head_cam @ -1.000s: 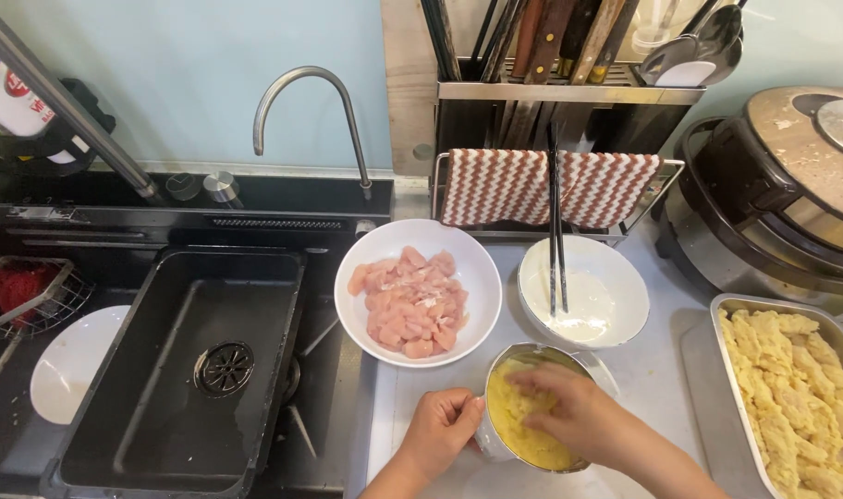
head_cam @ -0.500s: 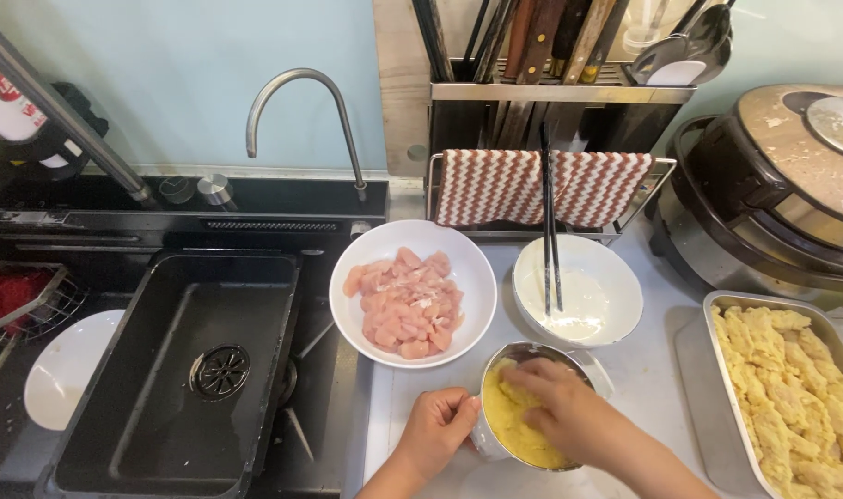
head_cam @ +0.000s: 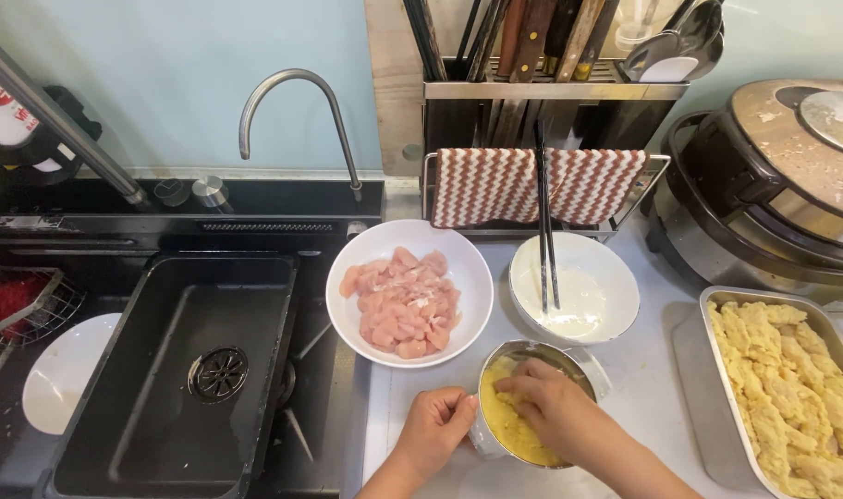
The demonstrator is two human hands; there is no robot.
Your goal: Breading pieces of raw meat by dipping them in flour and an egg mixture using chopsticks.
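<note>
A small steel bowl (head_cam: pixel 505 356) of yellow crumbs stands on the white counter near the front edge. My left hand (head_cam: pixel 435 430) grips its left side. My right hand (head_cam: pixel 555 407) reaches into the bowl, fingers pressed down in the crumbs (head_cam: pixel 509 427); what lies under the fingers is hidden. Just behind stands a white bowl of raw pink meat pieces (head_cam: pixel 403 300). To its right a white bowl of pale batter (head_cam: pixel 574 286) carries a pair of black chopsticks (head_cam: pixel 546 236) laid across it.
A metal tray (head_cam: pixel 717 300) of yellow-coated pieces sits at the right edge. A black sink (head_cam: pixel 190 360) with a curved tap (head_cam: pixel 297 102) fills the left, a white plate (head_cam: pixel 66 370) beside it. Behind are a striped cloth (head_cam: pixel 532 185) on a rack, a utensil holder and a large cooker (head_cam: pixel 782 185).
Both hands have stayed at the steel bowl, the right hand's fingers shifting slightly in the crumbs. The view has moved a little; nothing else has changed place.
</note>
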